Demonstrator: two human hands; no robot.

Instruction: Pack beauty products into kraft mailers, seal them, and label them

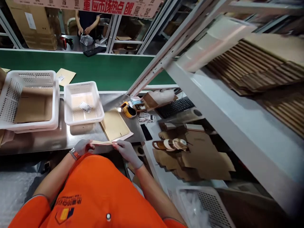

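Observation:
Close to my body, a tan kraft paper envelope [103,143] is stretched between my two gloved hands and shows almost edge-on. My left hand [82,147] pinches its left end, and my right hand [127,152] grips the right end. Just beyond it, another tan envelope [115,123] lies on the steel table [82,137], with a whitish sheet or mailer edge under it. A small white basket [83,120] stands to the left and holds a labelled packet [85,107].
Left stands a larger white basket [35,125] with cardboard inside. A tape dispenser [129,110], keyboard [175,107], bottle [169,144] and flattened boxes [204,155] lie right. A slanting shelf [228,126] juts in. Across the green conveyor [114,69], a person's hands [84,31] handle a packet.

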